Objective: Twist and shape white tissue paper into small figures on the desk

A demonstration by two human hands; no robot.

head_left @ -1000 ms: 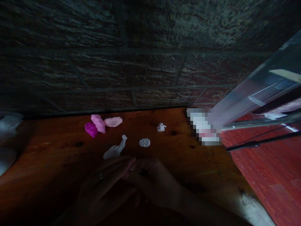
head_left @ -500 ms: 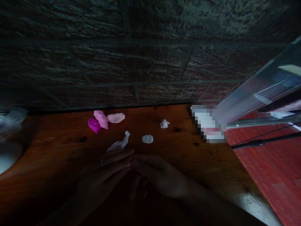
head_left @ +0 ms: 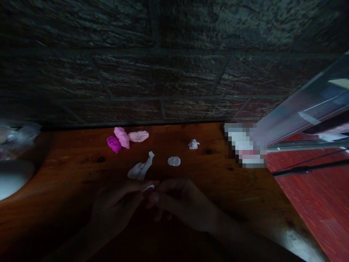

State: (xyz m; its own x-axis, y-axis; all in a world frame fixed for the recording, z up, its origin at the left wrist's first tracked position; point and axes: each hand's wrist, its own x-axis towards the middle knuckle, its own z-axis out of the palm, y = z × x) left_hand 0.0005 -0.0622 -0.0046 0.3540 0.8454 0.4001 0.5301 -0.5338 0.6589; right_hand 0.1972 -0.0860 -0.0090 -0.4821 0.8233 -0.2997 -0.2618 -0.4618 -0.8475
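My left hand (head_left: 116, 203) and my right hand (head_left: 188, 205) meet in the dim lower middle. Between their fingertips is a small white piece of what looks like modelling clay (head_left: 148, 187); the left fingers are closed on it. The right thumb and fingers are pinched at its side, and their grip is partly lost in shadow. Just beyond lies a flat white strip with a torn shape (head_left: 139, 169). To its right are a thin white disc (head_left: 173, 161) and a small white figure (head_left: 193, 144) with pieces sticking out at the sides.
Pink and magenta clay-like lumps (head_left: 121, 137) lie near the brick wall (head_left: 169, 76). At left are clear plastic (head_left: 23, 136) and a rounded white object (head_left: 15, 178). A blurred-out white item (head_left: 244, 145) rests near the right edge of the wooden table (head_left: 218, 189).
The left fingers, earlier stretched flat over the right fingertips, have bent into a pinch, and the white piece shows more. The whole view has shifted, so the table things appear further right.
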